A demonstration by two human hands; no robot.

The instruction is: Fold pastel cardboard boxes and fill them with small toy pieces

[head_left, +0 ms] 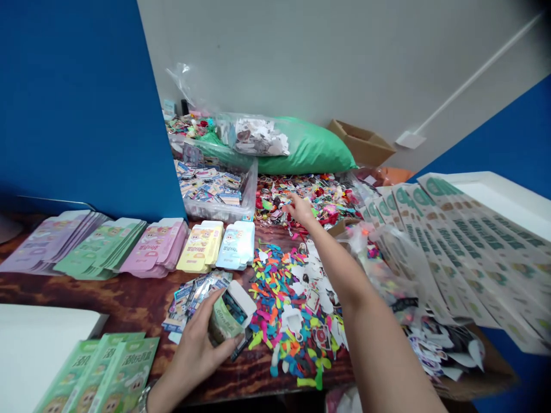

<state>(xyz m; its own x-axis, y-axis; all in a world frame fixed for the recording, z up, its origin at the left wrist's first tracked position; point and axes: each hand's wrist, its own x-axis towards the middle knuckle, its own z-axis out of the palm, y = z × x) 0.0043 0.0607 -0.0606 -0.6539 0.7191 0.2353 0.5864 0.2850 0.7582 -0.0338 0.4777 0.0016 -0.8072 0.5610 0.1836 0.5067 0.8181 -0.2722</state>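
Note:
My left hand [202, 338] is closed round a small green printed box [226, 315], tilted above the table with its white top flap open. Dark contents show inside the box. Under and behind it lie printed cards [193, 298] in a loose pile. My right arm stretches forward, and my right hand [300, 210] is at a heap of mixed small trinkets [322, 195] at the back. Its fingers are bent together; whatever is between them is too small to make out. Beneath that arm spread bright rubbery pieces [271, 292] and white die-cut stickers [312, 281].
Stacks of flat purple boxes [51, 241], pink boxes [152, 246] and blue boxes [236, 244] line the left side. Green packs [116, 373] lie front left. A clear bin [249, 189] of cards, a green sack [314, 146] and hanging printed sheets [451, 246] surround the work area.

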